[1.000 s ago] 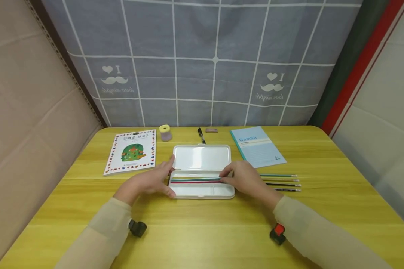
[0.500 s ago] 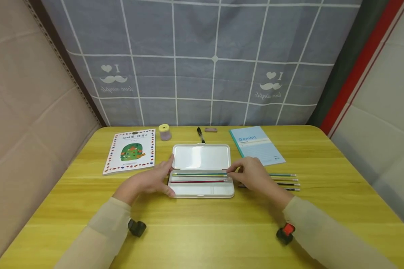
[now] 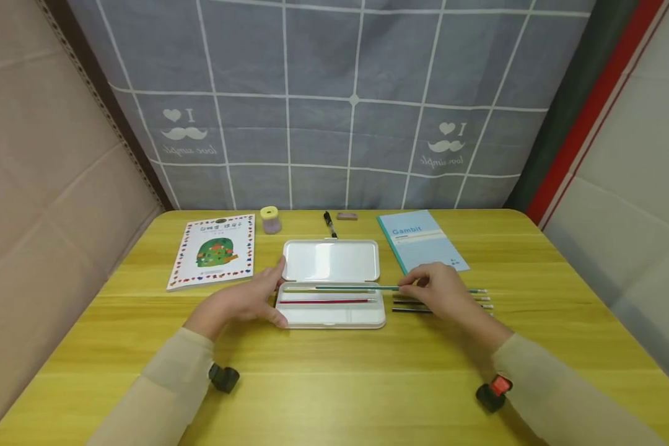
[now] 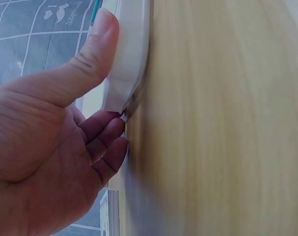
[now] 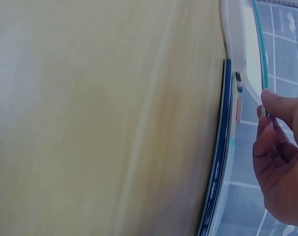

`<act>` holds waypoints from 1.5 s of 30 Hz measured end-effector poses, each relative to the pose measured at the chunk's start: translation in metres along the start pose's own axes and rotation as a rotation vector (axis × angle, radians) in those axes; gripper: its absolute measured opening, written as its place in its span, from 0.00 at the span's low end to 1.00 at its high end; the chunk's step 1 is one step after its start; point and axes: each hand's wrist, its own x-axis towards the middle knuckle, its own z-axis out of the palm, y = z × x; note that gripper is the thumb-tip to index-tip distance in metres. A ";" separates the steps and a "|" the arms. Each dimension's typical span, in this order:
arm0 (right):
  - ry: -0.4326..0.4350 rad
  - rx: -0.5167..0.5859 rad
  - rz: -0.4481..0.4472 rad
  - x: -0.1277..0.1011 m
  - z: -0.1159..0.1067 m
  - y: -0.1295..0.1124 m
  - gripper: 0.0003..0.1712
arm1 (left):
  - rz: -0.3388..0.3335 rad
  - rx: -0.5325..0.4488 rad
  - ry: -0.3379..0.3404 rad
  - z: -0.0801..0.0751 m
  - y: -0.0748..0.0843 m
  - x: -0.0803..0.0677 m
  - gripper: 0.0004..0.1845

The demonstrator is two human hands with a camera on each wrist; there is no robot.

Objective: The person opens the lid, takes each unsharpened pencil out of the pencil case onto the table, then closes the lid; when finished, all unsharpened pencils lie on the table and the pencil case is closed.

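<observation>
Surface: yellow wood-grain table (image 3: 334, 371), grid-patterned blue cloth hung behind it
Case: white pencil case (image 3: 330, 319) lies open mid-table, lid flat toward the cloth, tray toward the person
Tray contents: red pencil (image 3: 326, 301) lies lengthwise in the tray; another pencil along the tray's far edge, colour unclear
Left hand: left hand (image 3: 244, 302) grips the case's left end, thumb (image 4: 97, 46) curled over the near rim, fingers tucked under and behind the end
Right hand: right hand (image 3: 445, 291) pinches the end of a teal pencil (image 3: 362, 287) between thumb and fingertips (image 5: 274, 105); other fingers loosely curled
Teal pencil: held level, tip over the tray's far half, tail out past the case's right end
Loose pencils: a few pencils (image 3: 409, 306) lie side by side on the table just right of the case, partly under the right hand
Far items: picture book (image 3: 214, 251), blue notebook (image 3: 420, 244), pen (image 3: 329, 223)
</observation>
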 end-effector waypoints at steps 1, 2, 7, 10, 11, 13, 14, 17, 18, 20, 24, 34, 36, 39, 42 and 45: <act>0.004 -0.003 0.003 -0.001 -0.002 0.003 0.03 | -0.001 0.000 -0.001 0.000 0.000 0.000 0.77; 0.008 -0.007 0.007 -0.002 -0.004 0.006 0.03 | 0.000 -0.002 -0.001 0.000 0.000 -0.001 0.77; 0.021 -0.029 0.028 -0.007 -0.016 0.020 0.04 | 0.006 -0.018 0.001 -0.001 0.000 -0.001 0.77; 0.031 -0.041 0.046 -0.013 -0.023 0.028 0.04 | 0.009 -0.022 0.001 0.000 0.000 -0.001 0.77; 0.035 -0.042 0.052 -0.016 -0.025 0.030 0.04 | 0.010 -0.021 0.000 0.000 0.000 -0.001 0.77; 0.048 -0.047 0.054 -0.022 -0.029 0.034 0.03 | 0.009 -0.022 -0.002 0.000 0.000 -0.001 0.77; 0.053 -0.048 0.053 -0.025 -0.030 0.035 0.03 | 0.011 -0.018 -0.002 0.000 0.000 -0.001 0.77; 0.058 -0.043 0.056 -0.036 -0.035 0.040 0.02 | 0.012 -0.008 -0.003 0.000 0.000 -0.001 0.77; 0.060 -0.041 0.059 -0.039 -0.036 0.041 0.02 | 0.012 -0.005 -0.002 -0.001 0.000 -0.001 0.77; 0.063 -0.043 0.068 -0.046 -0.038 0.044 0.03 | 0.012 0.002 -0.001 -0.001 0.000 -0.001 0.77; 0.072 -0.053 0.089 -0.056 -0.043 0.048 0.03 | 0.011 0.003 -0.004 0.000 0.001 0.000 0.77; 0.053 -0.090 0.088 -0.071 -0.057 0.059 0.03 | 0.009 0.001 -0.012 0.001 0.001 0.001 0.77; 0.050 -0.097 0.081 -0.074 -0.059 0.062 0.03 | 0.007 0.003 -0.014 0.001 0.001 0.001 0.77; 0.047 -0.107 0.079 -0.078 -0.063 0.066 0.02 | 0.004 0.006 -0.017 0.001 0.001 0.000 0.77; 0.055 -0.113 0.089 -0.081 -0.064 0.068 0.02 | 0.004 0.005 -0.015 0.000 0.002 0.000 0.77; 0.053 -0.115 0.093 -0.082 -0.065 0.070 0.02 | 0.004 0.006 -0.014 -0.001 0.002 0.000 0.76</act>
